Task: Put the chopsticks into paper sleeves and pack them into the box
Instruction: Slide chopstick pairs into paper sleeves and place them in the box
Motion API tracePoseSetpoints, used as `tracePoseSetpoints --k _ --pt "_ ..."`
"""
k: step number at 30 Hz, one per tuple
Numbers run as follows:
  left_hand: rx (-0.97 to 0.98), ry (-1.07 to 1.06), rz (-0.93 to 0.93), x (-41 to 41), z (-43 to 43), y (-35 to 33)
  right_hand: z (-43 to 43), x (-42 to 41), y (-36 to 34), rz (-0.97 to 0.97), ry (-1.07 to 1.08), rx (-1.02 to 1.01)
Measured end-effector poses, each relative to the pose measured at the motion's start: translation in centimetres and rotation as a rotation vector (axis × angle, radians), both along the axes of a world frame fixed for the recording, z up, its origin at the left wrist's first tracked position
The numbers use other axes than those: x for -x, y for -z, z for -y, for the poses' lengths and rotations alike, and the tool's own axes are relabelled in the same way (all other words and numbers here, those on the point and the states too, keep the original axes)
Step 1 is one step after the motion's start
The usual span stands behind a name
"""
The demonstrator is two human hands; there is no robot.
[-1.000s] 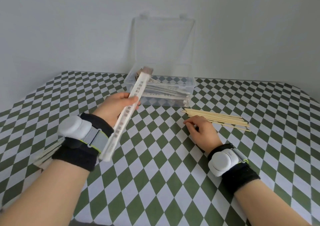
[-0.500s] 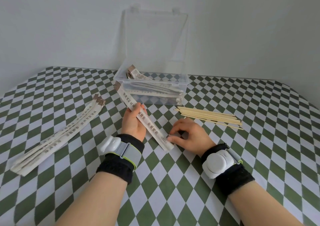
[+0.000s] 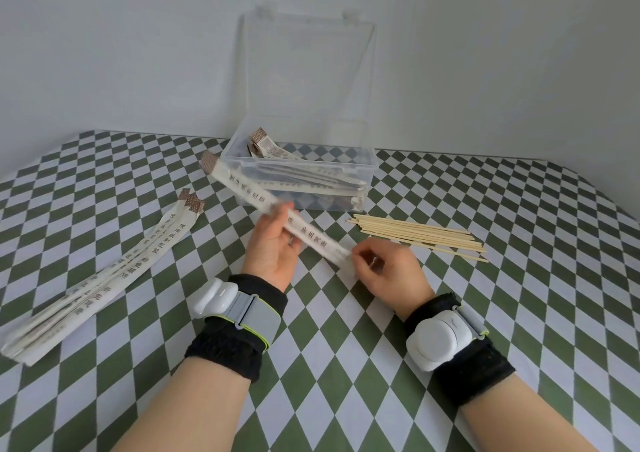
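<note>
Left grip (image 3: 273,243) curls round the middle of a paper sleeve (image 3: 249,195), holding it slanted above the tabletop (image 3: 519,278). Our right grip (image 3: 388,268) pinches its near end, we'd guess to work the mouth open. Behind them the open clear box (image 3: 370,181) already holds packed sleeves (image 3: 304,183). Spare sleeves (image 3: 114,264) lie out left, and the bare chopsticks (image 3: 419,238) are near the right grip for easy reach.

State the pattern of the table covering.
The tablecloth has a green-and-white diamond check, plain in the head view.
</note>
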State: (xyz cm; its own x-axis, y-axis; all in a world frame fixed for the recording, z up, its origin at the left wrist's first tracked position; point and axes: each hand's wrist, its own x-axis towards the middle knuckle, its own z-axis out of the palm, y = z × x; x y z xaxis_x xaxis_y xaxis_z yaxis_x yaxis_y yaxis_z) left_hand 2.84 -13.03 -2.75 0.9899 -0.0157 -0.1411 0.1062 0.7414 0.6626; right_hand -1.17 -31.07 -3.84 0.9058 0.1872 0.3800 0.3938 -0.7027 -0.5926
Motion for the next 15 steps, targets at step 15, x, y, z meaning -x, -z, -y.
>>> tracePoseSetpoints --k 15 --pt "-0.094 0.221 0.053 0.8 1.6 0.0 0.1 -0.3 0.2 0.28 0.051 -0.008"
